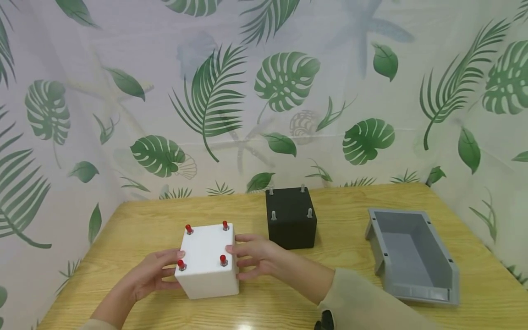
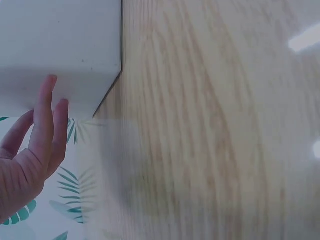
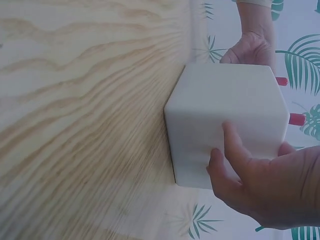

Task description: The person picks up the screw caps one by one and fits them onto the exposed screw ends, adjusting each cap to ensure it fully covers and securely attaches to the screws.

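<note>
A white box (image 1: 206,250) stands on the wooden table, with red-tipped pegs (image 1: 223,260) at the corners of its top. My left hand (image 1: 154,274) touches its left side, thumb at the top edge; in the left wrist view the extended fingers (image 2: 44,125) rest against the white wall. On the opposite side my right hand (image 1: 260,257) touches the box, fingers spread along the wall and thumb near the top edge. The right wrist view shows fingertips (image 3: 227,127) on that wall and the box's base on the table. Undersides of the fingers are partly hidden.
Behind and right of the white box is a black box (image 1: 290,220) with metal pegs on top. A grey open bin (image 1: 418,293) stands at the right of the table (image 1: 342,256). Leaf-patterned cloth (image 1: 264,137) hangs along the table's back and sides.
</note>
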